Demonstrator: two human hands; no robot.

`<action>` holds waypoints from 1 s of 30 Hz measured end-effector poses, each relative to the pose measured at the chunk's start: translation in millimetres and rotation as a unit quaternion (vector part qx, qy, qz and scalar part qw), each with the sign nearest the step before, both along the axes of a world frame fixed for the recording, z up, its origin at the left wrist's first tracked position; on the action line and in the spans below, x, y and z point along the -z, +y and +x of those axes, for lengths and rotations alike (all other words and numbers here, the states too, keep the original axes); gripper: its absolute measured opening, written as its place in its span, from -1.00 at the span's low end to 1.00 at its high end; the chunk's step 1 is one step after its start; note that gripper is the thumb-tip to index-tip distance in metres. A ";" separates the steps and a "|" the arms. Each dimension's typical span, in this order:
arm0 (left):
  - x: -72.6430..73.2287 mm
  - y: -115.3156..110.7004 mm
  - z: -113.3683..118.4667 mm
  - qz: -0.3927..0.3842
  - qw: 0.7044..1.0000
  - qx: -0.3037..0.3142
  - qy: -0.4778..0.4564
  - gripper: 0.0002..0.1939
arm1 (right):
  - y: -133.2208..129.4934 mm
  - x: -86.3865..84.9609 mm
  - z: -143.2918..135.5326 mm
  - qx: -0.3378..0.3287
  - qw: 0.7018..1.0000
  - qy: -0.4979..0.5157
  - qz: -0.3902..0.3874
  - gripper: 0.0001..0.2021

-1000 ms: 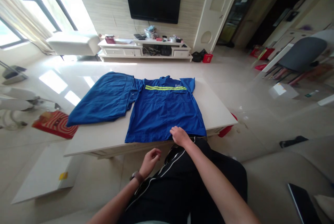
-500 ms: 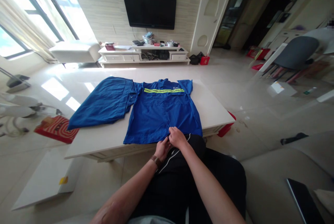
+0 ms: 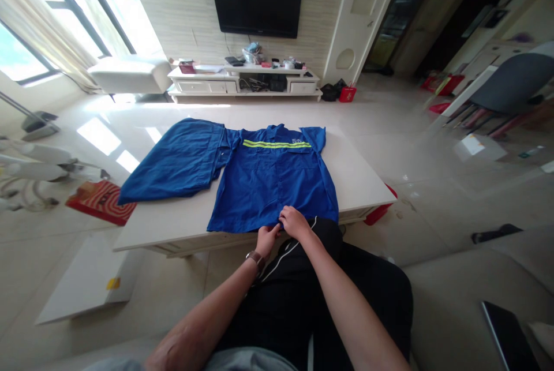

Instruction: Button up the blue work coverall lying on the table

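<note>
Blue work shirt point(image 3: 272, 183) — lying flat at the table's point(image 3: 359, 177) near edge, one sleeve spread toward the left edge. Left hand point(image 3: 265, 239) and right hand point(image 3: 294, 222) are pinching its hem; folding apparently not begun.

A big white table point(image 3: 182, 224) holds a blue shirt point(image 3: 274, 183) laid flat with a yellow stripe near its top, one sleeve point(image 3: 177, 160) spread out to the left and its bottom edge at the near side.
</note>
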State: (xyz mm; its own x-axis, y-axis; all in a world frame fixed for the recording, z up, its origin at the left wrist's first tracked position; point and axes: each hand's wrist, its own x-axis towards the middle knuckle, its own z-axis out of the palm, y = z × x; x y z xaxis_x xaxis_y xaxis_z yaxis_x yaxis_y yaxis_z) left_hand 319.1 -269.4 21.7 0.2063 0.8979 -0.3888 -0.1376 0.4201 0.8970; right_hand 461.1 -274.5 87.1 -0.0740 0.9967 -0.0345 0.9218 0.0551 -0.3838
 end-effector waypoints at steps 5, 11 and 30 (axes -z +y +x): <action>-5.3 -2.0 0.8 0.020 1.000 0.007 0.015 -0.66 | -0.6 3.2 2.6 0.006 1.000 -0.001 -0.011 -0.81; -9.6 -0.4 -2.0 0.037 0.999 0.005 0.036 -0.72 | 1.6 -0.5 -1.8 0.019 1.000 -0.017 -0.008 -0.83; 16.2 -15.8 -29.7 -0.054 0.989 0.096 0.095 -0.81 | 2.9 -11.6 5.0 0.273 0.945 0.021 0.177 -0.77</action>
State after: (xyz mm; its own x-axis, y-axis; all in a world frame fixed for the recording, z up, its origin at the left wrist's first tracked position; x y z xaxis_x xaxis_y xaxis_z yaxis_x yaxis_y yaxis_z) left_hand 289.4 -285.2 5.4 0.2826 0.7999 -0.5295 0.1213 0.5177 0.8469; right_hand 466.2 -271.6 98.8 0.4610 0.8352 0.3000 0.8346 -0.2930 -0.4665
